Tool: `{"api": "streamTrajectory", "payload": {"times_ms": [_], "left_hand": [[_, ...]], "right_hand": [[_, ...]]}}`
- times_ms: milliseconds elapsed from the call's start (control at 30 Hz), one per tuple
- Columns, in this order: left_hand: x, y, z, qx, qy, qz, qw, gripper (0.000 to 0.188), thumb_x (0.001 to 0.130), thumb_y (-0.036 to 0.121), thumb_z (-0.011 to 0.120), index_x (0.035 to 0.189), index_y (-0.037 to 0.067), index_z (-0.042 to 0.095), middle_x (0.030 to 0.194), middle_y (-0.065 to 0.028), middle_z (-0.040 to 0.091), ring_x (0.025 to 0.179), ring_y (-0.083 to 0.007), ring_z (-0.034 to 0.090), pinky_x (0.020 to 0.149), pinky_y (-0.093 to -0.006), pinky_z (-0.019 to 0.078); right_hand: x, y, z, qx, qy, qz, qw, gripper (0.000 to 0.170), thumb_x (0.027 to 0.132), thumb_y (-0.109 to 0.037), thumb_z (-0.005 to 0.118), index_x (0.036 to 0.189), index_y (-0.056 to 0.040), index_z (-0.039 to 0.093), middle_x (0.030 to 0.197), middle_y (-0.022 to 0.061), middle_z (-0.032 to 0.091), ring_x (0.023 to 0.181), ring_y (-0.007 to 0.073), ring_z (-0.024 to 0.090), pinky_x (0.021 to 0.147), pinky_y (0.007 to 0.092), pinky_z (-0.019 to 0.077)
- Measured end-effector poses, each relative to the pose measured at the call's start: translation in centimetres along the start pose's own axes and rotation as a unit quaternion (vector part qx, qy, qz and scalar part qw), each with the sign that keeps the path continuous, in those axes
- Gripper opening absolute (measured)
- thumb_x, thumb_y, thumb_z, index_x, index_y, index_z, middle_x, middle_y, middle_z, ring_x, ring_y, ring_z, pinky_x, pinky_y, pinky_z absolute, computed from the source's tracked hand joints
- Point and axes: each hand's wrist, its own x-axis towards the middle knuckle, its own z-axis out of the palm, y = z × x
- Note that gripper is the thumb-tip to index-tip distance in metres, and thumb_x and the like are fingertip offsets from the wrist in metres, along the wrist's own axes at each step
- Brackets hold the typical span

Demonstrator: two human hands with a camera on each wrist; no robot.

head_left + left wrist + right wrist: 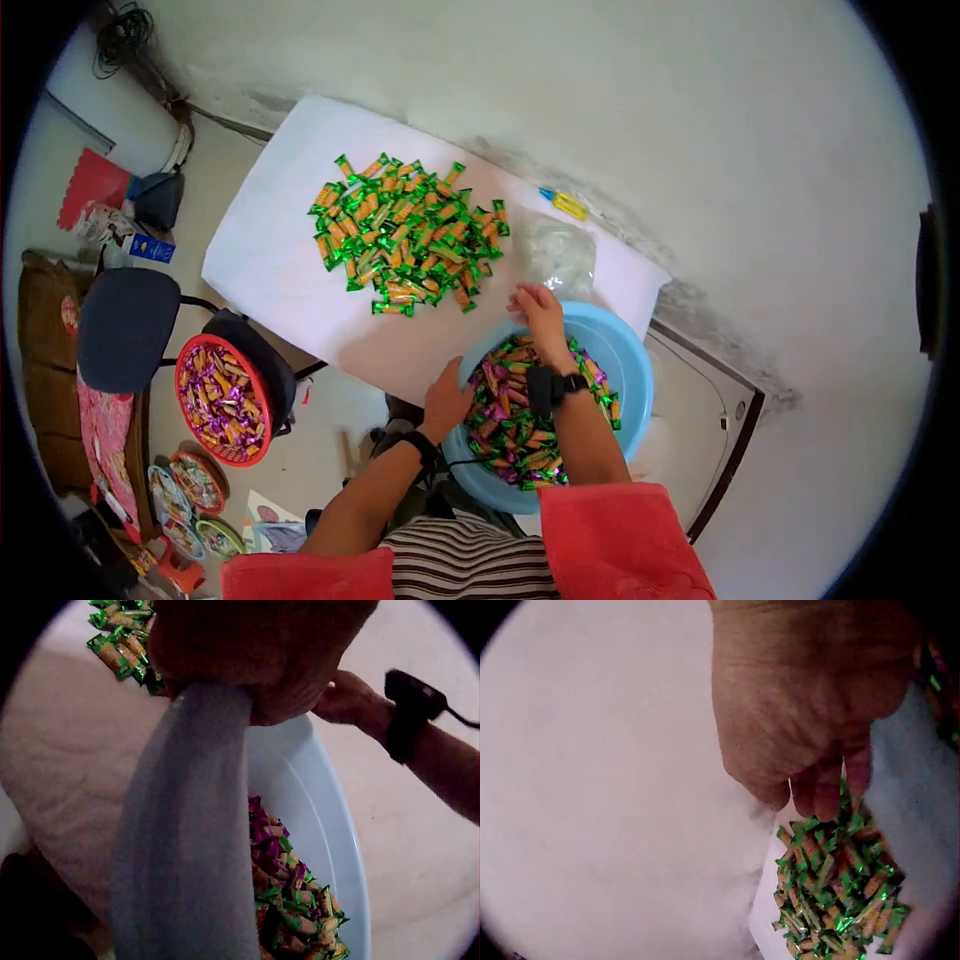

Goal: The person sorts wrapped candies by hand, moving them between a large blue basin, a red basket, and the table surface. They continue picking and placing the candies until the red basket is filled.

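Observation:
A light-blue basin (633, 385) holds many small wrapped snack sticks (520, 440) in green and purple wrappers. My left hand (448, 400) grips the basin's left rim, and the left wrist view has that rim coming out from under the hand. Over the basin's far side is my right hand (541, 318), its fingers loosely bent and pointing toward the table. No held item shows in it; the right wrist view has the fingers hanging down in front of the pile. That pile of green-wrapped snack sticks (405, 235) lies on the white-covered table (270, 240).
Beside the basin lies a clear plastic bag (560, 255), with a yellow-and-blue item (568, 205) near the wall. A red basket (264, 400) of purple-wrapped snacks sits at the left by a dark chair (128, 325). Several small baskets stand on the floor, lower left.

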Motion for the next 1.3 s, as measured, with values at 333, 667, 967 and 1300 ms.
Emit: {"api": "streamTrajectory", "payload": {"times_ms": [333, 667, 967, 1300], "left_hand": [[0.4, 0.4, 0.0, -0.021, 0.007, -0.02, 1.0, 0.051, 0.072, 0.015, 0.054, 0.119, 0.005, 0.038, 0.1, -0.0215, 0.054, 0.083, -0.0362, 0.055, 0.071, -0.0414, 0.0445], [0.2, 0.3, 0.1, 0.01, 0.047, 0.009, 0.999, 0.049, 0.072, 0.014, 0.054, 0.119, 0.006, 0.039, 0.096, -0.0206, 0.056, 0.079, -0.0353, 0.056, 0.069, -0.0411, 0.045], [0.2, -0.4, 0.2, -0.043, 0.012, -0.007, 0.999, 0.048, 0.075, 0.016, 0.054, 0.119, 0.005, 0.04, 0.093, -0.0189, 0.057, 0.076, -0.0343, 0.057, 0.067, -0.0414, 0.0452], [0.5, -2.1, 1.0, 0.002, 0.013, 0.014, 1.0, 0.047, 0.074, 0.013, 0.055, 0.117, 0.003, 0.04, 0.101, -0.0202, 0.054, 0.082, -0.0373, 0.054, 0.07, -0.0422, 0.0441]], "right_hand": [[-6.3, 10.5, -5.6, -0.584, 0.034, -0.247, 0.773, 0.022, 0.074, -0.015, 0.058, 0.096, -0.0098, 0.056, 0.094, 0.0061, 0.057, 0.09, 0.0232, 0.052, 0.071, 0.0355, 0.0423], [-4.5, 11.9, -3.9, -0.754, -0.032, -0.168, 0.634, 0.027, 0.068, -0.016, 0.06, 0.093, -0.0079, 0.054, 0.087, 0.0125, 0.055, 0.086, 0.028, 0.051, 0.071, 0.0422, 0.0385], [-7.2, 3.0, -1.5, 0.027, 0.032, 0.023, 0.999, 0.019, 0.083, -0.015, 0.05, 0.098, -0.0053, 0.046, 0.081, 0.0017, 0.051, 0.075, 0.0114, 0.054, 0.056, 0.0247, 0.0435], [7.0, -0.1, 11.4, -0.174, -0.098, 0.152, 0.968, 0.036, 0.083, -0.022, 0.049, 0.114, -0.0047, 0.044, 0.078, 0.0042, 0.054, 0.064, 0.0127, 0.055, 0.058, 0.0278, 0.045]]}}
